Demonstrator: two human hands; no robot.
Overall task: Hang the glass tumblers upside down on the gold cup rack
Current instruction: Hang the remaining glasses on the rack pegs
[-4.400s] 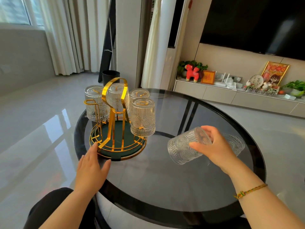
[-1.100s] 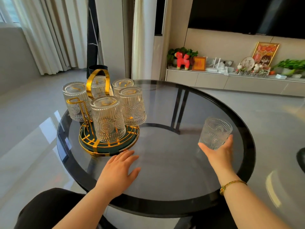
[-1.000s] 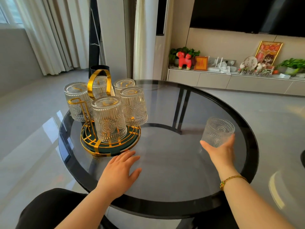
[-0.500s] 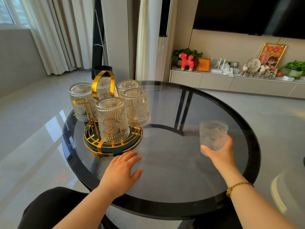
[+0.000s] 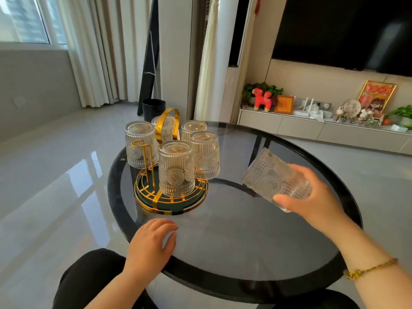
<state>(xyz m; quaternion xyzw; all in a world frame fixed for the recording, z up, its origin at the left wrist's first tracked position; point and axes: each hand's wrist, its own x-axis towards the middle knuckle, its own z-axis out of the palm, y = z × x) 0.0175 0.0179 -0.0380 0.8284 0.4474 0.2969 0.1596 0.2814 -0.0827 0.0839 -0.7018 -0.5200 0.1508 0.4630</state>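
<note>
The gold cup rack (image 5: pixel 156 200) with a green base stands on the left part of the round glass table (image 5: pixel 234 230). Several embossed glass tumblers hang upside down on its prongs, the nearest one (image 5: pixel 176 168) at the front. One gold prong (image 5: pixel 145 156) at the front left is bare. My right hand (image 5: pixel 312 197) holds another glass tumbler (image 5: pixel 274 179) in the air, right of the rack, tipped on its side with the base pointing up and left. My left hand (image 5: pixel 151 246) rests flat on the table just in front of the rack, holding nothing.
The table has a black rim and dark legs seen through the glass. A black bin (image 5: pixel 153 109) stands on the floor behind the rack. A low cabinet (image 5: pixel 323 130) with ornaments and plants runs along the right wall under a dark screen.
My right hand has lifted the tumbler off the table and tipped it from upright onto its side, moving it slightly toward the rack. My left hand has stayed near the rack's base.
</note>
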